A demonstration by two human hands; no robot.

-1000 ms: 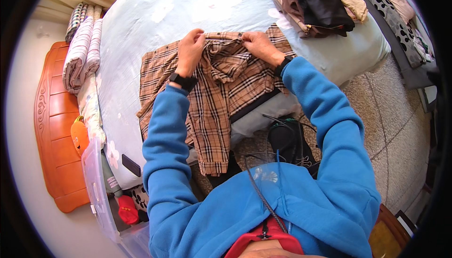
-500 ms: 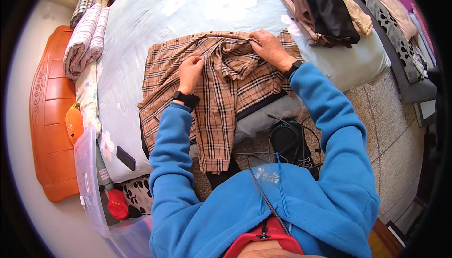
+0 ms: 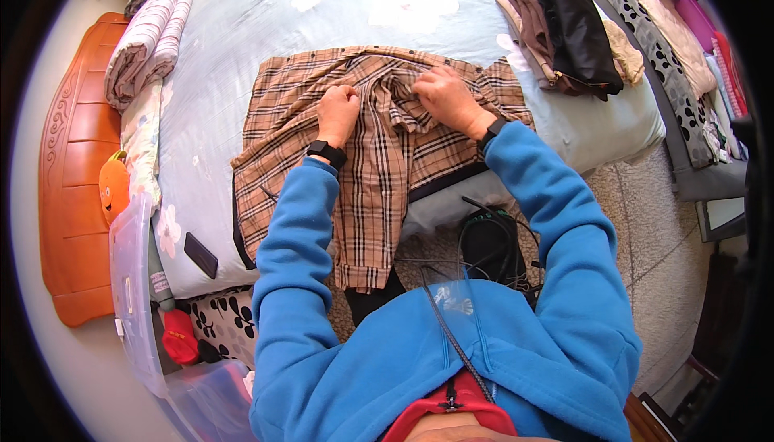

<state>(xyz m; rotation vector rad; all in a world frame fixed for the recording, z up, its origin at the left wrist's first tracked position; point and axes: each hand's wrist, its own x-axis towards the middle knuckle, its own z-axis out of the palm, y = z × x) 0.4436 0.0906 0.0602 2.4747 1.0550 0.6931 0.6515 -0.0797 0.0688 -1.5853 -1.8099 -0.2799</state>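
A tan plaid shirt [image 3: 371, 192] lies spread near the edge of the bed, with one sleeve hanging over toward me. Dark fabric shows beneath its lower edge. My left hand [image 3: 337, 113] is closed on the shirt left of the gathered collar part, fingers pinched together. To the right, my right hand [image 3: 447, 99] pinches the cloth by the collar, its fingertips partly hidden by the folds. Both wrists carry dark bands.
Folded dark clothes [image 3: 564, 35] are stacked at the bed's far right. A black phone [image 3: 201, 255] lies at the left edge, near a clear plastic box [image 3: 137, 281]. Rolled striped bedding [image 3: 145, 43] sits by the orange headboard [image 3: 79, 176]. Black cables [image 3: 508, 253] hang before me.
My right hand has drawn inward and slightly down from the shirt's upper edge toward the collar. My left hand has shifted slightly, still at the shirt. The whole view has tilted a little.
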